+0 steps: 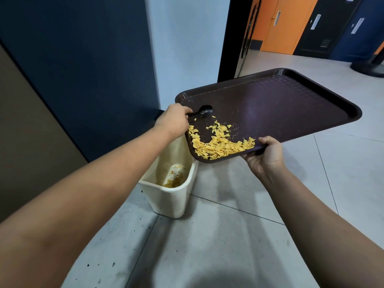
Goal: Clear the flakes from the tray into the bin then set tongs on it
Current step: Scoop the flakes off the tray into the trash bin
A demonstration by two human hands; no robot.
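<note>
The right hand grips the near edge of a dark brown tray, thumb on top of the rim and fingers curled underneath. The tray is held in the air, tilted so that its near left corner is lowest, and that corner hangs over the bin.

The left hand reaches over the tray's left edge, its grip closed round the handle of a black utensil. The utensil has a rounded, spoon-like head that lies on the tray surface just above the flakes; only this one head shows, so whether it is the tongs I cannot tell.

Yellow flakes are heaped along the tray's low near rim and in the left corner, with a few scattered higher up next to fine crumbs. The rest of the tray surface is bare.

The cream bin stands on the tiled floor against a dark blue wall. Some flakes lie at its bottom. Dark specks dot the floor tiles beside it.
</note>
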